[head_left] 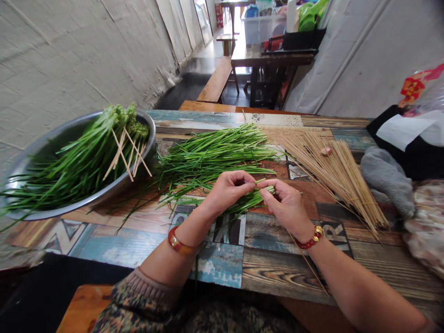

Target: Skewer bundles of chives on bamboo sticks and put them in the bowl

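My left hand (231, 189) is closed, thumb and forefinger pinching the stalk end of some garlic chives (248, 202). My right hand (286, 201) meets it fingertip to fingertip, closed around a thin bamboo skewer (312, 268) that runs back beneath the wrist towards the table's near edge. The skewer's tip is hidden among the fingers. Just beyond the hands lies a loose pile of chives (222, 150), pale ends to the right. At the left, a steel basin (151, 134) holds chive bunches (90, 143) with skewers (126, 155) through their stalk ends.
A fan of bamboo skewers (333, 175) lies on the right, with a small pinkish piece (326, 151) on top. Beyond it are a grey cloth (386, 178), a black box with white tissue (412, 129) and a filled plastic bag (426, 222). Another table (274, 60) stands behind.
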A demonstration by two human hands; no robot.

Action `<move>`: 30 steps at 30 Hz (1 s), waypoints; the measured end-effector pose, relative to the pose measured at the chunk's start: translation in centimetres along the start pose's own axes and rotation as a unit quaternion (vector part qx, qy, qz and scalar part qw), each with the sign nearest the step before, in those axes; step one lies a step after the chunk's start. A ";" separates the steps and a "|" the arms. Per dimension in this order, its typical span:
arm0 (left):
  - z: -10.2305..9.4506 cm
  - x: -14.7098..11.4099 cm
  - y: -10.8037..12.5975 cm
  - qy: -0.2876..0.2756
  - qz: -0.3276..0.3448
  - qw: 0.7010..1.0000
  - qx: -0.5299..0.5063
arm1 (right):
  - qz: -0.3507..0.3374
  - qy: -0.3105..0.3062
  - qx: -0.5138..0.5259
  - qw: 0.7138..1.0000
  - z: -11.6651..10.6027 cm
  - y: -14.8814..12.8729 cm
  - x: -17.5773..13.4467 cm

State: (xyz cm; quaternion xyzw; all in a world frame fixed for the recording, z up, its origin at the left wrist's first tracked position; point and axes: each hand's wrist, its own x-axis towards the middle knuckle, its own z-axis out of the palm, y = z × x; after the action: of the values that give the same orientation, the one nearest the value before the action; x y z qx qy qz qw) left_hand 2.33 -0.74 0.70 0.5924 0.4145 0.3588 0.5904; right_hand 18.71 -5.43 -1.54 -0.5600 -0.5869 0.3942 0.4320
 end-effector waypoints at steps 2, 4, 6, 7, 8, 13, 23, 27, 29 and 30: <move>0.0 0.0 0.0 -0.003 -0.005 1.000 -0.007 | 0.001 0.000 0.005 1.000 0.0 0.0 0.0; 0.0 -0.1 0.0 -0.008 -0.011 1.000 -0.021 | -0.002 0.004 0.019 1.000 0.1 0.1 0.0; -0.1 -0.1 0.0 -0.012 -0.016 0.999 -0.034 | -0.008 0.006 0.031 0.999 0.1 0.2 0.0; -0.1 -0.1 0.0 -0.013 -0.018 0.999 -0.037 | -0.012 0.003 0.033 0.999 0.1 0.3 0.0; -0.1 -0.1 0.0 -0.013 -0.020 0.999 -0.039 | -0.015 -0.001 0.034 0.999 0.1 0.3 -0.1; -0.1 -0.1 0.2 -0.024 -0.029 0.999 -0.038 | -0.026 -0.016 0.036 0.999 0.0 0.2 -0.1; 0.1 -0.1 0.0 -0.020 -0.018 1.000 0.010 | -0.027 -0.004 0.038 0.999 0.2 0.6 -0.2; 0.0 -0.1 -0.1 -0.026 -0.019 0.999 0.011 | -0.029 0.000 0.038 0.999 0.3 0.6 -0.2; -0.1 -0.1 -0.2 -0.041 -0.019 0.999 0.014 | -0.028 0.004 0.039 0.999 0.4 0.6 -0.2; -0.1 -0.1 -0.3 -0.048 -0.019 0.999 0.014 | -0.027 0.007 0.039 0.999 0.5 0.7 -0.2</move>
State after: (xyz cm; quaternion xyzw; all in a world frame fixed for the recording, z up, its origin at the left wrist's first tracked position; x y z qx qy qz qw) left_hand 2.17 -0.79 0.46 0.6089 0.4016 0.3129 0.6083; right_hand 18.49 -5.54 -2.32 -0.5294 -0.5830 0.4011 0.4680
